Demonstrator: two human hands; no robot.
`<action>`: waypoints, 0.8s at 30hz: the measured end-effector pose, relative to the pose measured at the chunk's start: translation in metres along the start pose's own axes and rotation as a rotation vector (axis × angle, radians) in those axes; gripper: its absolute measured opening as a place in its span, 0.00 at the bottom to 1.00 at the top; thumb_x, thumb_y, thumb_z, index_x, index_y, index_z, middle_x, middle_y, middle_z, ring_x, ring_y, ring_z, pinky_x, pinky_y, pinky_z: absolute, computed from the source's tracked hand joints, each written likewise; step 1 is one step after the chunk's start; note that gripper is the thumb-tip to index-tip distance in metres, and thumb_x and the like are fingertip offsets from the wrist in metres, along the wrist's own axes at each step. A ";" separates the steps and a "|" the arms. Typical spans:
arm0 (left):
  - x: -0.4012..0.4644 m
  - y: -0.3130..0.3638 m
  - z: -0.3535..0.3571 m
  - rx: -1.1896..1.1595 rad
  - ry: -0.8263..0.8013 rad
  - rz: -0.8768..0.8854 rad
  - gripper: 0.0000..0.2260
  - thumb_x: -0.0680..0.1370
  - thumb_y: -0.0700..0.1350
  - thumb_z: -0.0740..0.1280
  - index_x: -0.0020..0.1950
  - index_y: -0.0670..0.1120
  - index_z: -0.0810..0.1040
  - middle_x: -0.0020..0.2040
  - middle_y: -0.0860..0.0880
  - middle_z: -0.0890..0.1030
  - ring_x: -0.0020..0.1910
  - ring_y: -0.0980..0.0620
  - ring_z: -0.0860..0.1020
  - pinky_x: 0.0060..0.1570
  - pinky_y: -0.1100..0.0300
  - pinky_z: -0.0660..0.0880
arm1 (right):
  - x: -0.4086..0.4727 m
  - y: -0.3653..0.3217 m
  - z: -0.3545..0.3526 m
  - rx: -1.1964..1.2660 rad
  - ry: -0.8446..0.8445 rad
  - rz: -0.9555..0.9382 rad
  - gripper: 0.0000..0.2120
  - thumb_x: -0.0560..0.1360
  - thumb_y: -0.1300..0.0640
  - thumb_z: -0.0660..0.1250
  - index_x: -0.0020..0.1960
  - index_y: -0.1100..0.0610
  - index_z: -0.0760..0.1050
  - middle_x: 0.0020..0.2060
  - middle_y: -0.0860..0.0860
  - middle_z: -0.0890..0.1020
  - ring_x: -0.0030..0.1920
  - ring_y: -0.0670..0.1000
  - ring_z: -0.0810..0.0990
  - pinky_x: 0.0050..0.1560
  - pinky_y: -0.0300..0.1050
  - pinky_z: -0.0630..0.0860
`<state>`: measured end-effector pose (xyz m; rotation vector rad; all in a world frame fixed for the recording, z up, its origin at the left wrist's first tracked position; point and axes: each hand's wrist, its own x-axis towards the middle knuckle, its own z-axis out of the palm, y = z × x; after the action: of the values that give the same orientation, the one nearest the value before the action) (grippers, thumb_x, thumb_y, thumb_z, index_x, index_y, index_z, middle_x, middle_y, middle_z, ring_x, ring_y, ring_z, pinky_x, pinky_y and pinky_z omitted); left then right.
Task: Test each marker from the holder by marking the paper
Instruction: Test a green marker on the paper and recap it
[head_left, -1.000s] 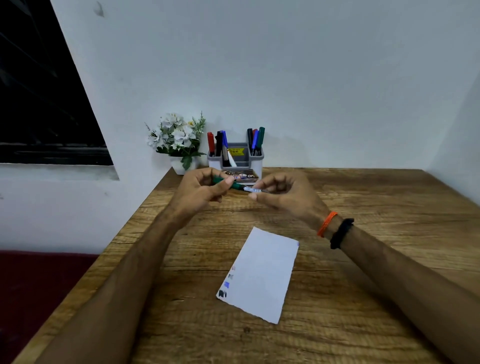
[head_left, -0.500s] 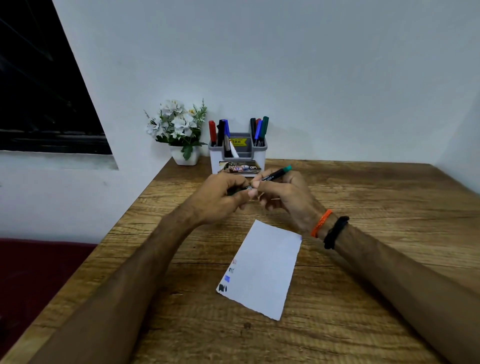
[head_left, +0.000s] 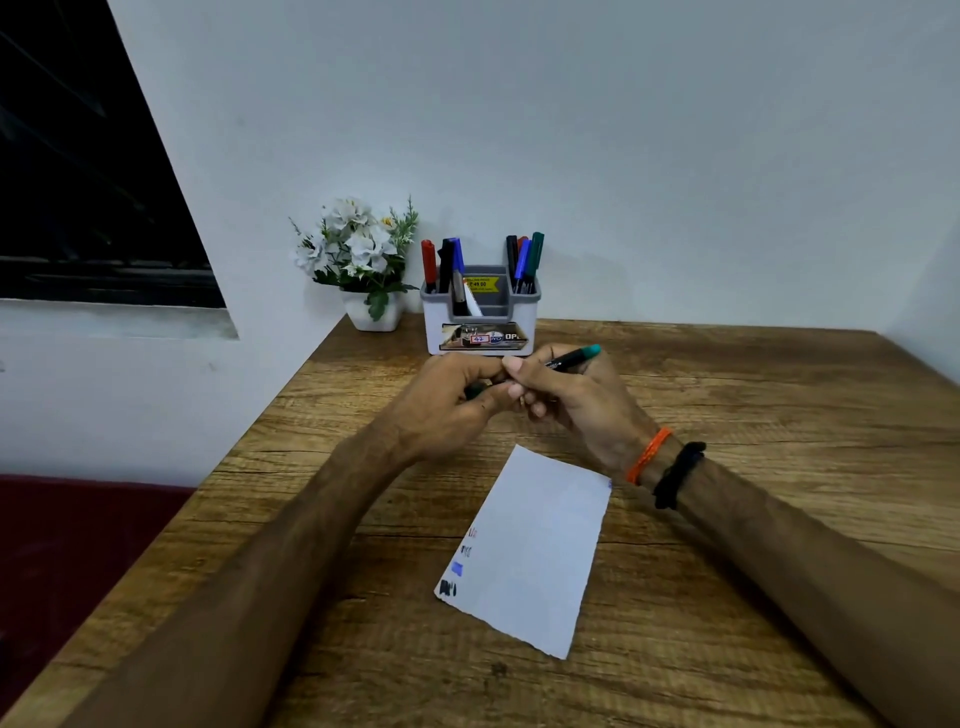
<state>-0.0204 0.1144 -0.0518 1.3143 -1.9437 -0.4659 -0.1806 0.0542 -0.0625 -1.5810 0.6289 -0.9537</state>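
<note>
The right hand's fingers (head_left: 519, 371) pinch a green marker (head_left: 574, 358) tight, with its teal end pointing far and to the right. The left hand's fingers (head_left: 483, 400) are curled shut around something small and dark. I think it is the cap, but I cannot tell for sure. The right hand (head_left: 576, 402) and the left hand (head_left: 447, 410) touch each other above the desk (head_left: 753, 395), a little in front of the holder (head_left: 480, 325). They meet there, I guess, because the cap is just coming off so the tip can write.

The paper (head_left: 540, 551) lies flat on the desk, nearer than the hands. It has small marks down its left edge: red, dark, blue and black. So four colours look tested, and green is next.

The holder stands at the far edge by the wall, with other markers (head_left: 522, 262) standing up in it. A white flower pot (head_left: 371, 309) sits just to its left.

A second ago the marker lay sideways between both hands. Now it is tipped up in the right hand, and the hands are lower and closer to the paper.
</note>
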 end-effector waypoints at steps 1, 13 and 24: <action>0.000 0.000 0.000 -0.017 -0.002 0.003 0.07 0.80 0.42 0.64 0.49 0.46 0.83 0.40 0.62 0.82 0.39 0.69 0.78 0.41 0.77 0.68 | 0.001 -0.001 0.000 0.018 -0.003 -0.005 0.10 0.76 0.56 0.71 0.36 0.56 0.79 0.28 0.52 0.78 0.27 0.46 0.74 0.28 0.38 0.71; 0.001 -0.005 0.000 -0.031 0.024 -0.046 0.15 0.76 0.59 0.66 0.53 0.52 0.83 0.50 0.55 0.84 0.52 0.56 0.81 0.55 0.45 0.77 | -0.004 -0.008 -0.004 -0.026 0.009 -0.093 0.07 0.75 0.58 0.71 0.38 0.58 0.80 0.33 0.60 0.79 0.27 0.46 0.74 0.27 0.38 0.71; -0.003 -0.014 -0.003 0.036 -0.131 -0.277 0.14 0.65 0.58 0.77 0.48 0.55 0.83 0.48 0.62 0.80 0.48 0.61 0.77 0.53 0.56 0.75 | -0.012 -0.014 -0.012 0.066 0.101 -0.038 0.05 0.72 0.59 0.71 0.39 0.56 0.76 0.24 0.49 0.75 0.23 0.47 0.72 0.23 0.36 0.66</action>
<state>-0.0084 0.1117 -0.0605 1.6213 -1.8888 -0.6694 -0.1982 0.0613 -0.0510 -1.4979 0.6327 -1.0783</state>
